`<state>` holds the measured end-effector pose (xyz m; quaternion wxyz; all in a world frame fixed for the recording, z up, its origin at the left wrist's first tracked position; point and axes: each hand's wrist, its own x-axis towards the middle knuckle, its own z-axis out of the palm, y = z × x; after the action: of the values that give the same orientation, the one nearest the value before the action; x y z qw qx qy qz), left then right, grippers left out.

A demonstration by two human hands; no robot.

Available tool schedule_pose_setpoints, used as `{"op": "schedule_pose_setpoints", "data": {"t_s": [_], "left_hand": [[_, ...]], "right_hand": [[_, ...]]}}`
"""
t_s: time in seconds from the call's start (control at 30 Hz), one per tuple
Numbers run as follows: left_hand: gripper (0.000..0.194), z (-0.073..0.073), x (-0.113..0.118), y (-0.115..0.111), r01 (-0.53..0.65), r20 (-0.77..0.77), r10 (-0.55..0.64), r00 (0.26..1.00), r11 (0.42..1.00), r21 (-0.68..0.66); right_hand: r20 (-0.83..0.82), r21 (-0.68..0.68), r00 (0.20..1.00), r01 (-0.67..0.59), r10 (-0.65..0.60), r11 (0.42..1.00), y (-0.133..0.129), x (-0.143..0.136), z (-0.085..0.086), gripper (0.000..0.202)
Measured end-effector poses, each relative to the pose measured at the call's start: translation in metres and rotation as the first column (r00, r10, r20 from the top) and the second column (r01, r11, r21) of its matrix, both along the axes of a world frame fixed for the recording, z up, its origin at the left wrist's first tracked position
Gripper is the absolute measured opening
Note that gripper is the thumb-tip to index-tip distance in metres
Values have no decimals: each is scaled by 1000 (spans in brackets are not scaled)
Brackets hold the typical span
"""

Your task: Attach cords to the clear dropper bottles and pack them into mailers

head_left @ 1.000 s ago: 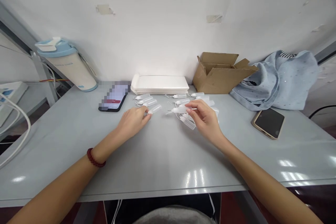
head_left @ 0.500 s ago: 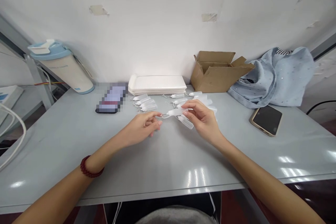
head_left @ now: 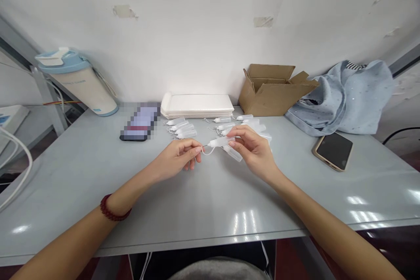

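A small translucent needle-tip squeeze bottle (head_left: 218,141) is tilted slightly above the table, its nozzle pointing left. My right hand (head_left: 251,148) pinches its body between thumb and fingers. A thin dark needle runs from the nozzle to the fingertips of my left hand (head_left: 180,155). Those fingers are closed on the end of the bottle's white tethered cap strap (head_left: 208,153), which curves down in a loop; the cap itself is hidden by the fingers. Similar bottles (head_left: 233,154) lie behind and under my right hand. Another group of several bottles (head_left: 185,130) rests behind my left hand.
White foam-like packs (head_left: 197,105) are stacked against the wall beside an open cardboard box (head_left: 269,100). A blurred phone (head_left: 141,122) and a tumbler (head_left: 85,83) stand left. On the right are a second phone (head_left: 334,151) and a light blue cloth bag (head_left: 357,100) on the grey table (head_left: 210,210).
My left thumb has closed against the index finger at the needle's end. The strap now bows down in a wider loop. My right hand keeps its hold on the bottle.
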<state>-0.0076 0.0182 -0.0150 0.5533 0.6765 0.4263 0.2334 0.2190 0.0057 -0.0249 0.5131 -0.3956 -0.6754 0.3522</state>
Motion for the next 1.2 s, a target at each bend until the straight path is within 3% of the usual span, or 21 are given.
{"op": "schedule_pose_setpoints", "data": {"t_s": [0.5,0.7,0.87,1.2], "left_hand": [[26,3,1,-3,6,-4,-6,1000,1000,14],[24,3,4,-9,-41,-137,75,988,971,234],[27,5,8,-17,5,-253,106,962,916,402],[27,0,7,-15,37,-314,105,944,909,416]], "right_hand": [[2,-1,1000,-30,30,1000,-1,0,-2,11],[162,82,987,11,-24,997,-4,0,2,10],[188,135,981,11,-36,991,-5,0,2,14],[173,139,985,-33,9,990,-6,-2,-2,16]]}}
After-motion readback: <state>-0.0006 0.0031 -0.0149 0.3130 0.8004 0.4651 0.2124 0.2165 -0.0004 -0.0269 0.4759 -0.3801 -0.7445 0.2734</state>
